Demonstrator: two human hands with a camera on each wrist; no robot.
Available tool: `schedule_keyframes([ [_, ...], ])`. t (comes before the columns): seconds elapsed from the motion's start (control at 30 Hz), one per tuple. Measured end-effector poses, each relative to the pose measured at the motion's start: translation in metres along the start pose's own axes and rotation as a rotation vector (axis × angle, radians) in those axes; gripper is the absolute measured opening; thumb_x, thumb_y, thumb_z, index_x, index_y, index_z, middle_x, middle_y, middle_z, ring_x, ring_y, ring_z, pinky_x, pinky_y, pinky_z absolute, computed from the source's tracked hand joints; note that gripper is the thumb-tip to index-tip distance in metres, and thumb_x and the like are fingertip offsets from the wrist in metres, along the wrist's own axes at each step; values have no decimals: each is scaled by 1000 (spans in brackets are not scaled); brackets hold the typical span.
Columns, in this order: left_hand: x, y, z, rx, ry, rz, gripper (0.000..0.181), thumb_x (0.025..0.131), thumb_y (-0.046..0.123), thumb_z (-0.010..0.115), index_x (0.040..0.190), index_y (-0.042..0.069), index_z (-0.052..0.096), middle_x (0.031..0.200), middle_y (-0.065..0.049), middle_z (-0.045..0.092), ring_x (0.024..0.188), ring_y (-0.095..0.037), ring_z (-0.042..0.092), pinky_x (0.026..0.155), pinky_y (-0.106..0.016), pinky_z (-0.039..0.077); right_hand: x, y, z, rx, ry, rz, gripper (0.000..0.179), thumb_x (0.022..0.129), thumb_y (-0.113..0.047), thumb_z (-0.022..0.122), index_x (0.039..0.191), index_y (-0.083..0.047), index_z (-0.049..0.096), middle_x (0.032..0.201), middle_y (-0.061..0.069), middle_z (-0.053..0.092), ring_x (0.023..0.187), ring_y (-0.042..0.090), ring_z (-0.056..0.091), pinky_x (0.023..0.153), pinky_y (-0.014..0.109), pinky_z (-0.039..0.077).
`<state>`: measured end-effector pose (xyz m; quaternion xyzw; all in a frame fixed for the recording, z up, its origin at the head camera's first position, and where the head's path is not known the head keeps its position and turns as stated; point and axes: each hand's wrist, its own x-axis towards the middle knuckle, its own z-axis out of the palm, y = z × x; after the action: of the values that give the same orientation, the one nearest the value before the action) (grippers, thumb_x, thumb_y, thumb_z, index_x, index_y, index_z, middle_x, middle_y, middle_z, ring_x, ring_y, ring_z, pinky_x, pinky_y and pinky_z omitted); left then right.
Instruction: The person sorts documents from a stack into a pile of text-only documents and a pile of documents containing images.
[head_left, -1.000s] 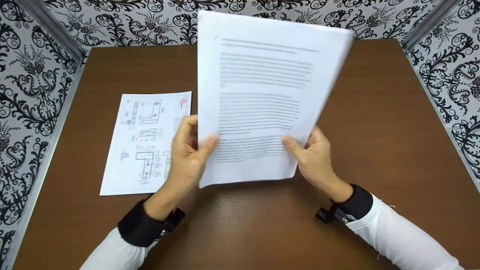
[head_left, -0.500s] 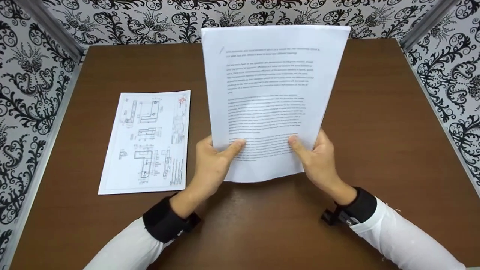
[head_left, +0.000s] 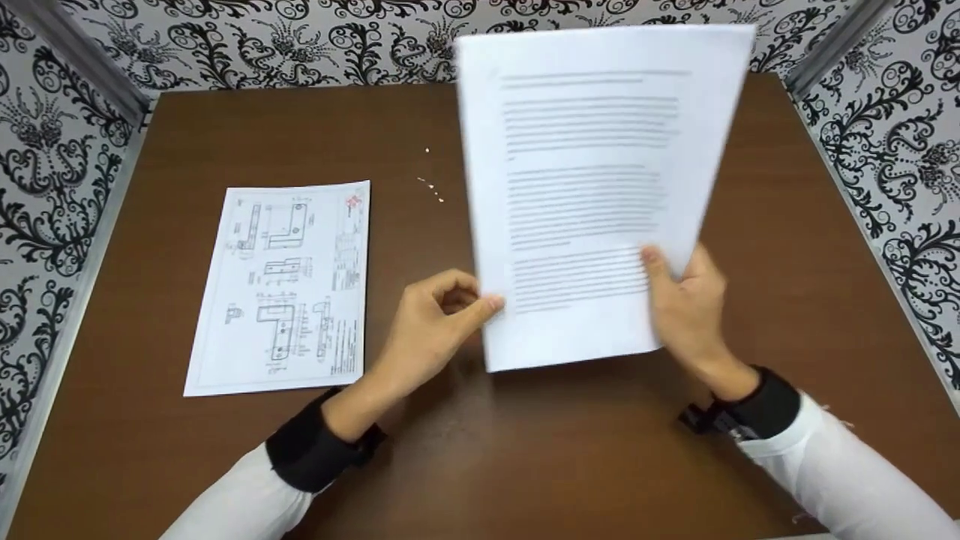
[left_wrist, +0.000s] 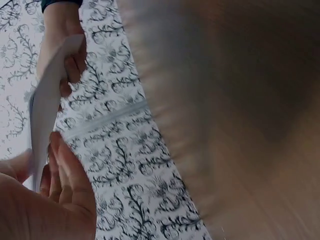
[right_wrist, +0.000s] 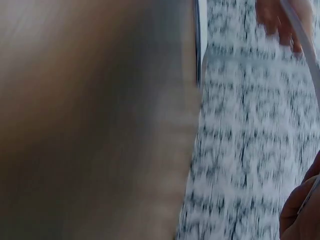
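A stack of printed paper (head_left: 585,202) is held up over the table in the head view, its text side towards me. My right hand (head_left: 688,307) grips its lower right edge, thumb across the front and fingers behind. At the lower left edge my left hand (head_left: 442,322) pinches the paper between thumb and curled fingers. In the left wrist view the paper (left_wrist: 45,115) shows nearly edge-on between both hands, slightly bowed. The right wrist view is blurred and catches only part of the right hand (right_wrist: 302,210) at its edge.
On the left of the brown table (head_left: 787,300) lies a second stack of paper (head_left: 281,292) with technical drawings on top. Several tiny white bits (head_left: 431,187) are on the wood between the two stacks. Patterned wallpaper panels (head_left: 277,45) enclose the table.
Both hands have carried the printed stack to the right. The left hand has shifted from a deeper hold to the stack's left edge. White bits now show on the table.
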<state>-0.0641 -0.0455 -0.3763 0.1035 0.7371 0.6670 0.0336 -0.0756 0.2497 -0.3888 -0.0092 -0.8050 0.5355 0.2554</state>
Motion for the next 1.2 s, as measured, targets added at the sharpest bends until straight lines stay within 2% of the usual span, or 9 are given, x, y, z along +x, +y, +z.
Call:
schedule_keyframes([
  [0.07,-2,-4,-10,52,-5,26,11,93,11,81,95,1,76,82,-5,74,70,-15,66,61,-23,52,16,9,-18,-73,19,92,21,102,-8,67,116,7,71,89,-9,74,78,5,67,71,19,53],
  [0.17,-4,-9,-26,129,15,29,9,95,12,79,92,4,76,81,-2,72,66,-16,63,59,-23,50,43,27,-50,-169,-26,223,29,106,-20,61,124,1,70,84,-20,70,73,4,67,66,18,53],
  [0.37,-8,-15,-53,210,41,-44,7,97,9,75,100,3,75,92,-6,73,73,-35,68,60,-24,53,80,67,-108,-339,-189,381,49,111,-38,49,135,2,61,80,-19,67,67,5,65,59,20,53],
  [0.5,-12,-18,-65,236,62,-72,8,98,6,73,104,0,73,96,-10,71,75,-37,69,62,-24,55,90,96,-130,-503,-293,402,63,111,-45,43,137,11,57,93,5,71,73,13,61,62,24,49],
  [0.6,-14,-21,-72,257,57,-87,9,98,4,71,105,-2,73,97,-12,71,76,-37,70,62,-24,55,95,114,-143,-592,-385,401,68,111,-43,39,136,19,51,111,34,64,87,31,60,70,33,45],
  [0.67,-16,-23,-76,267,49,-102,9,98,3,70,105,-3,73,97,-13,71,77,-37,69,63,-24,54,98,123,-151,-637,-442,403,70,112,-42,36,135,23,48,117,43,58,94,43,58,74,39,44],
  [0.8,-18,-27,-84,285,39,-128,8,98,2,69,104,-3,73,95,-12,70,78,-36,69,62,-24,52,100,136,-163,-691,-506,425,73,112,-42,36,133,28,43,119,49,52,99,52,55,77,46,43],
  [0.97,-21,-31,-97,318,50,-161,9,98,2,70,104,-4,73,98,-12,70,79,-33,70,60,-21,49,103,144,-171,-724,-519,439,73,111,-43,38,131,27,43,117,47,53,96,51,57,73,45,45],
  [1.2,-25,-31,-123,414,82,-175,12,100,5,68,107,-3,74,102,-14,72,79,-21,67,62,-21,49,107,149,-175,-745,-529,439,74,111,-43,37,133,28,41,121,50,50,104,57,54,83,59,45],
])
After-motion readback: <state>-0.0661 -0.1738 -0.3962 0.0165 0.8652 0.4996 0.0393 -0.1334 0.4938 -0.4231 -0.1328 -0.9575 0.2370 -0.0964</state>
